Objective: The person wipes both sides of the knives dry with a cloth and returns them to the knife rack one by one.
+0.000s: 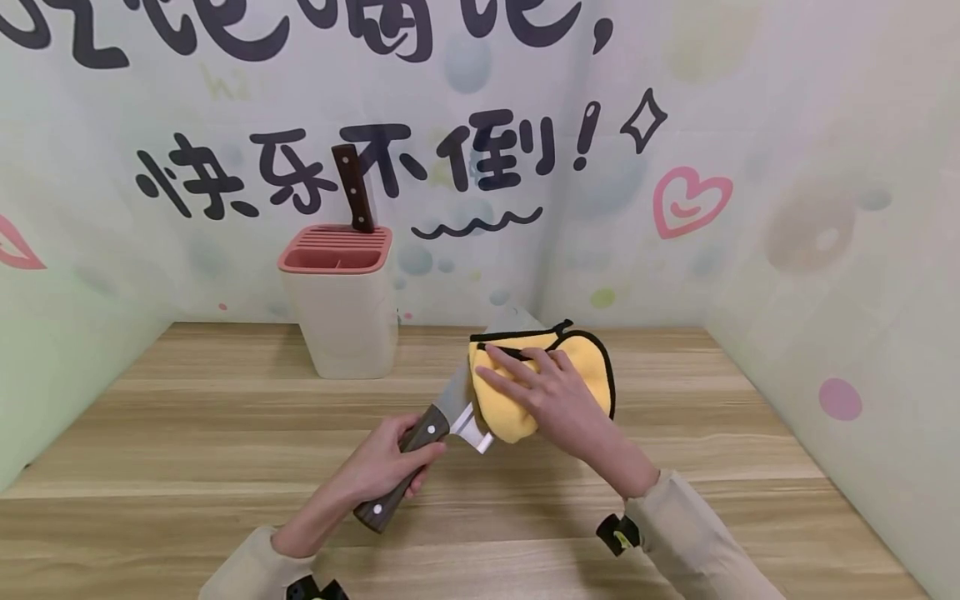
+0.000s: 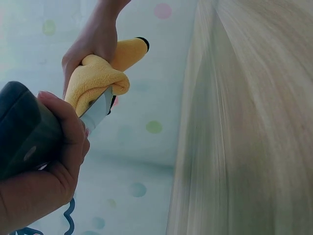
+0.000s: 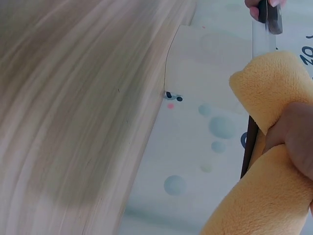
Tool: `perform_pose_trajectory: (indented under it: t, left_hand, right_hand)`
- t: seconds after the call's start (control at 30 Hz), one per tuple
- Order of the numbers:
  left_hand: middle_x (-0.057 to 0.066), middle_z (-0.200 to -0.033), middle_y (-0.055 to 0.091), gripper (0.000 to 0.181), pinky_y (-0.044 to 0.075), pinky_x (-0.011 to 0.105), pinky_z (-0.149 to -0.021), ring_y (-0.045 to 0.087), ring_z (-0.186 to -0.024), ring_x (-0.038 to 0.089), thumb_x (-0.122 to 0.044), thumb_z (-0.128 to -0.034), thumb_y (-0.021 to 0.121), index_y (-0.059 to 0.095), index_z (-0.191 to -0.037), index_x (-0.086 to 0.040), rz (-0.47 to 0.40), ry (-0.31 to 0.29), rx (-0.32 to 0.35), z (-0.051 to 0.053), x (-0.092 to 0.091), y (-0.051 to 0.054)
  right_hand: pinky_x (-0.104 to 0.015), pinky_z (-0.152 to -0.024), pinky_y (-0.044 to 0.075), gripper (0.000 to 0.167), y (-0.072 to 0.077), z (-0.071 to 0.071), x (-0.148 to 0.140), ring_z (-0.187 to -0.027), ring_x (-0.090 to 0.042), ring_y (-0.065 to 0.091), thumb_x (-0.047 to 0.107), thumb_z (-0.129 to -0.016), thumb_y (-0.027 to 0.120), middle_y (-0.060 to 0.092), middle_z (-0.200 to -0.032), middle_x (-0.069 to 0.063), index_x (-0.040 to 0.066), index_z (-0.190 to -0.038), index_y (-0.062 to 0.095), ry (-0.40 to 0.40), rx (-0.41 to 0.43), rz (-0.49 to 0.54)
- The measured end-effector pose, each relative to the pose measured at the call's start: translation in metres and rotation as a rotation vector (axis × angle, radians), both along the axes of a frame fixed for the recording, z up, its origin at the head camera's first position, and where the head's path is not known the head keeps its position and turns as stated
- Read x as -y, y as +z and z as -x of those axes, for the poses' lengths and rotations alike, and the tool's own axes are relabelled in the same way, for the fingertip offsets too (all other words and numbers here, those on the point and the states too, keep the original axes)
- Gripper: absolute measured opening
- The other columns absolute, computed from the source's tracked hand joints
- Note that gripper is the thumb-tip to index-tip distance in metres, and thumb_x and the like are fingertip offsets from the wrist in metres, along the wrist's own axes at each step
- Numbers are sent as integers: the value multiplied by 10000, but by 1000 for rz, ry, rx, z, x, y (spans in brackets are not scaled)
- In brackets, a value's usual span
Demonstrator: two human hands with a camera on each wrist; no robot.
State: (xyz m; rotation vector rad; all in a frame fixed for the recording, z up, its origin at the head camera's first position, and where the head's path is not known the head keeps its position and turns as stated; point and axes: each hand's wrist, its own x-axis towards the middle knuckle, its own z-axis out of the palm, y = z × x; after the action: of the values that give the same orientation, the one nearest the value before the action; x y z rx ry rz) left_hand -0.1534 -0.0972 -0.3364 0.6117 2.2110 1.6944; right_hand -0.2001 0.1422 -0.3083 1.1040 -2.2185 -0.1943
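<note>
My left hand (image 1: 390, 467) grips the dark wooden handle (image 1: 405, 467) of a large kitchen knife (image 1: 453, 396), held at a slant above the table. The blade runs up and to the right, its far end (image 1: 516, 318) showing beyond a yellow cloth (image 1: 506, 408) with black edging. With my right hand (image 1: 558, 400) I hold this cloth against the blade; the fingers spread over it in the head view. Folded cloth (image 3: 274, 83) wraps about the blade in the right wrist view, hiding its middle. The left wrist view shows my left fingers (image 2: 66, 120) curled round the handle.
A white knife block (image 1: 345, 325) with a pink slotted top stands at the back left of the wooden table (image 1: 187, 433). Another brown-handled knife (image 1: 354, 187) stands upright in it. A printed wall covering (image 1: 480, 275) rises behind the table and at both sides.
</note>
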Motion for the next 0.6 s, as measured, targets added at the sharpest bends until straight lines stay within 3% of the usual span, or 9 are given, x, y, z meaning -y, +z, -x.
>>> perform_pose_trajectory:
  t: [0.6]
  left_hand:
    - [36, -519, 485, 219, 435, 236, -367, 468, -403, 104, -154, -888, 542, 477, -909, 55, 12, -8, -12, -2, 3, 2]
  right_hand:
    - [-422, -709, 410, 805, 3, 13, -15, -979, -301, 498, -2, -571, 781, 417, -1355, -41, 201, -1288, 476, -89, 115, 133]
